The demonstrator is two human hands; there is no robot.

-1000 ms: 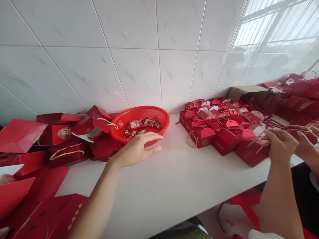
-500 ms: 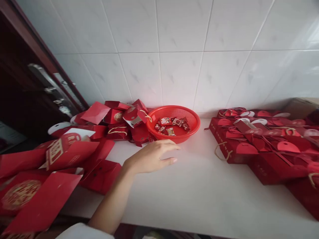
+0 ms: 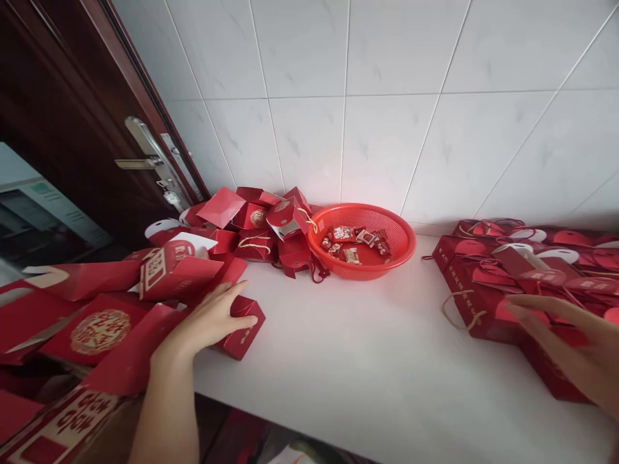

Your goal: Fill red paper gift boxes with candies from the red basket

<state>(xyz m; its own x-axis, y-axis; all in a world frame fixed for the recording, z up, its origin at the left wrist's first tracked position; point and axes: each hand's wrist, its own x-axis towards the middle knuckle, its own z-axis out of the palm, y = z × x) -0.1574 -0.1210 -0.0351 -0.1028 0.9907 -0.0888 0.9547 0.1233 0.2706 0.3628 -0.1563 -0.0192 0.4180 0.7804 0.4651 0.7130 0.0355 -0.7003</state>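
Note:
My left hand (image 3: 207, 322) is stretched over the left pile, thumb and fingers apart, at a small red gift box (image 3: 245, 332) on the counter. Its thumb overlaps the top of that box, but I cannot tell how firmly it touches. At the right edge my right hand (image 3: 575, 348) hovers over or rests on the rows of red gift boxes (image 3: 464, 283), fingers extended and nothing visible in them. Between the two groups stands a red plastic basket (image 3: 403, 251) with several wrapped candies (image 3: 352, 255) inside.
A heap of folded red cartons (image 3: 109, 328) covers the counter's left side, some with open flaps. Behind the white counter (image 3: 358, 361) rises a tiled wall (image 3: 387, 129). A dark door with a metal handle (image 3: 140, 163) stands at the left.
My left hand has moved left, from in front of the basket to the small red box. My right hand has come into view at the right. The view has turned left.

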